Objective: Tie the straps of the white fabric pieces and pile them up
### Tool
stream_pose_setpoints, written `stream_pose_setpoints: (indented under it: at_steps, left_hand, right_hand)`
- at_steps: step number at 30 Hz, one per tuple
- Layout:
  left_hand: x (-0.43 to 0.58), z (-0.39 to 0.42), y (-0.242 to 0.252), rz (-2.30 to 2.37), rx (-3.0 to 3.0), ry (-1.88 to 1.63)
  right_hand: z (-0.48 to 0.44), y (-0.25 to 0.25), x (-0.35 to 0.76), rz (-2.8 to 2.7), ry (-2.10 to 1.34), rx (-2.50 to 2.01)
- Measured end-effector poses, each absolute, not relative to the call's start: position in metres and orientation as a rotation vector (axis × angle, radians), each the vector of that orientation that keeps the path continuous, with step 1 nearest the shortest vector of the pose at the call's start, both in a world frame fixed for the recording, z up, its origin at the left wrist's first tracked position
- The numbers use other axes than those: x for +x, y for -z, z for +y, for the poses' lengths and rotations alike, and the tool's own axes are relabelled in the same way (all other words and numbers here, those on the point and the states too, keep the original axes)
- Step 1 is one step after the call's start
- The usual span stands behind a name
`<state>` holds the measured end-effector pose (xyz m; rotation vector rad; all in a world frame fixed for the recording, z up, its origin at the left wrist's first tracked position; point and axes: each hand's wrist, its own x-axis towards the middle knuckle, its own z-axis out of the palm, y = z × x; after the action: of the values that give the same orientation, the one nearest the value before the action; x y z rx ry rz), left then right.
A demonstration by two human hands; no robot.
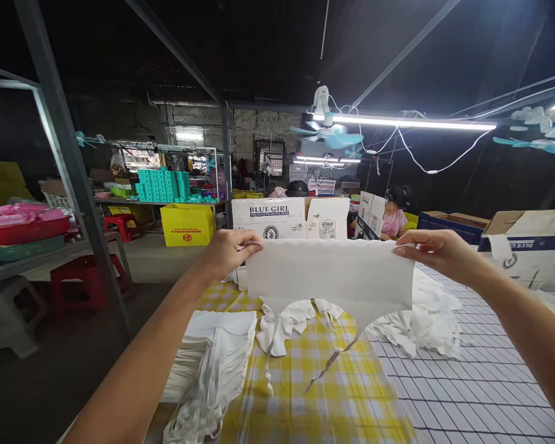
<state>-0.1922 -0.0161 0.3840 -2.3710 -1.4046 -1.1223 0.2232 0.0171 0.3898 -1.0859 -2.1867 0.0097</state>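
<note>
My left hand (229, 250) and my right hand (432, 250) hold a white cloth piece (330, 274) stretched flat between them, above the table. Each hand pinches an upper corner, fingers closed on the edge. Thin white straps (333, 361) dangle from the cloth's lower edge over the yellow checked tablecloth (314, 394). Below my left arm lies a neat stack of white cloth pieces (213, 361). A loose heap of white cloth pieces (425, 324) lies under my right hand.
Cardboard boxes (287, 219) stand at the table's far end, another box (531, 243) at the right. A seated person (393, 219) is behind them. Red stools (86, 277), a metal post (69, 154) and a yellow box (187, 225) are at the left.
</note>
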Motion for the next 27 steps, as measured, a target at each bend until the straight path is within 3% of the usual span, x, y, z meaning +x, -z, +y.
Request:
stream_pose_setpoints:
  at_steps: [11, 27]
  left_hand:
    - [-0.171, -0.033, -0.382, -1.32, -2.003, 1.21]
    - [-0.168, -0.042, -0.356, -1.152, -1.673, 0.919]
  right_hand:
    - [-0.002, -0.39, 0.219, -2.054, 0.226, -1.035]
    - [-0.035, -0.382, 0.216, -2.053, 0.345, -1.255]
